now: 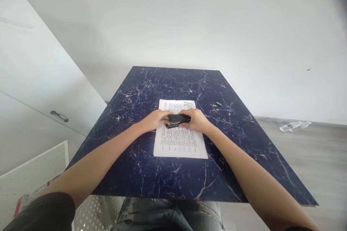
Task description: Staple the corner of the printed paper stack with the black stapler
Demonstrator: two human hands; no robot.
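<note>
A black stapler lies crosswise over a printed stack of paper on the blue marbled table. My left hand grips its left end, thumb and fingers closed on it. Its right end is held by my right hand, with the fingers curled round the body. Both hands are above the sheets, and the stapler hides part of the text. Whether the stapler rests on the paper or is slightly raised, I cannot tell.
A small dark green block lies right of the paper. Left of the table stand a white cabinet with a dark handle and a white perforated panel. A clear plastic package is on the floor at right.
</note>
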